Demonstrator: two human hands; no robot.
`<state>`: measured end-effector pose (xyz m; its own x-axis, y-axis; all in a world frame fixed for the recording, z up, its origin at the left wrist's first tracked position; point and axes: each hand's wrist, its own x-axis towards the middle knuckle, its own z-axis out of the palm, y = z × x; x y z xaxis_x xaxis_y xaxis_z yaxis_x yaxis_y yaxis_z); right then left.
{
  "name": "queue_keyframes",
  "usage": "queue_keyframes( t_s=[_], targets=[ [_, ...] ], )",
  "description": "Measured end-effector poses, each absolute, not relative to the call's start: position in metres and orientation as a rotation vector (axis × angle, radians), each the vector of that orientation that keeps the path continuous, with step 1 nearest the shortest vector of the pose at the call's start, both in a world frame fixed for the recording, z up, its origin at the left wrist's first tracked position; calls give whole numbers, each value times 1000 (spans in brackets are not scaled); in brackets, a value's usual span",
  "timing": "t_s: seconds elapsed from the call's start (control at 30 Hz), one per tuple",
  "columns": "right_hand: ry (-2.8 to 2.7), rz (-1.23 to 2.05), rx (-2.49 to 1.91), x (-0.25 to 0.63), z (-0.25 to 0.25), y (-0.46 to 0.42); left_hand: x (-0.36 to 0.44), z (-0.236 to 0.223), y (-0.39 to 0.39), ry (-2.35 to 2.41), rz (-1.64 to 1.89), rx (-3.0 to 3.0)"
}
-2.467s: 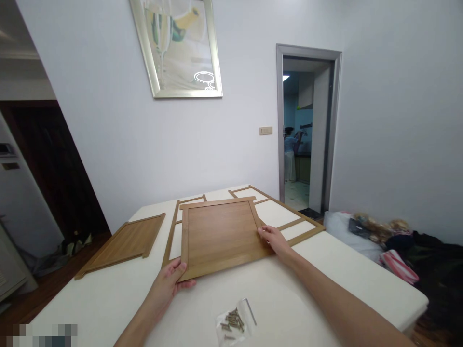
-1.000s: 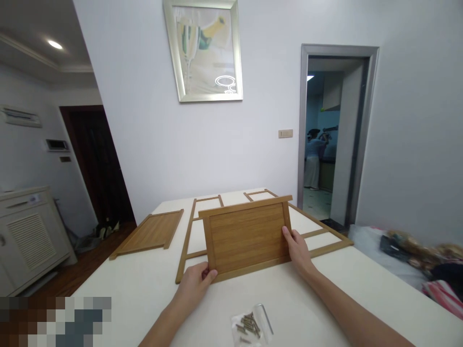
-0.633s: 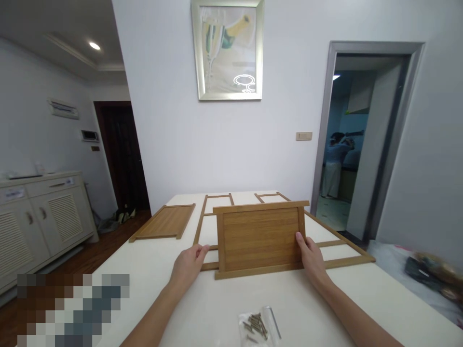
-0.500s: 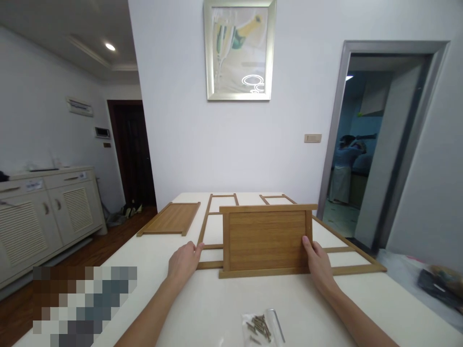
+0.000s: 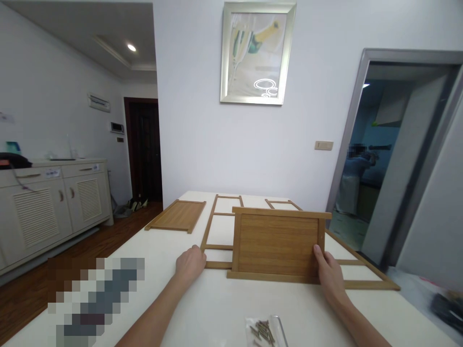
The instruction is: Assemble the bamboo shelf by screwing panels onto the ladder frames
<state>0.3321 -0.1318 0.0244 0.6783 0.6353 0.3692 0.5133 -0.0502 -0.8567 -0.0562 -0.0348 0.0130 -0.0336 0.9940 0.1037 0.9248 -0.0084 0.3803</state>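
Observation:
A framed wooden panel (image 5: 278, 243) stands tilted up on its near edge on the white table (image 5: 224, 308). My right hand (image 5: 327, 272) grips its right side, thumb on the front face. My left hand (image 5: 190, 262) rests on the table at the near left corner of a flat wooden ladder frame (image 5: 213, 226), fingers curled around the corner. The frame lies under and behind the panel.
A second wooden panel (image 5: 177, 215) lies flat at the table's far left. A plastic bag of screws with a hex key (image 5: 265, 330) sits near the front edge. A white sideboard (image 5: 50, 197) stands at left. Another person (image 5: 352, 178) stands beyond the doorway at right.
The panel went from lying flat to standing tilted on its near edge. My left hand let go of it and moved to the ladder frame's corner. My view swung left.

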Motion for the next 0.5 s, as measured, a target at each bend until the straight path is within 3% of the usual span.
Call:
queue_keyframes(
  t_s=[0.5],
  targets=[
    [-935, 141, -1656, 330, 23, -132, -75, 8, -13, 2017, 653, 1884]
  ],
)
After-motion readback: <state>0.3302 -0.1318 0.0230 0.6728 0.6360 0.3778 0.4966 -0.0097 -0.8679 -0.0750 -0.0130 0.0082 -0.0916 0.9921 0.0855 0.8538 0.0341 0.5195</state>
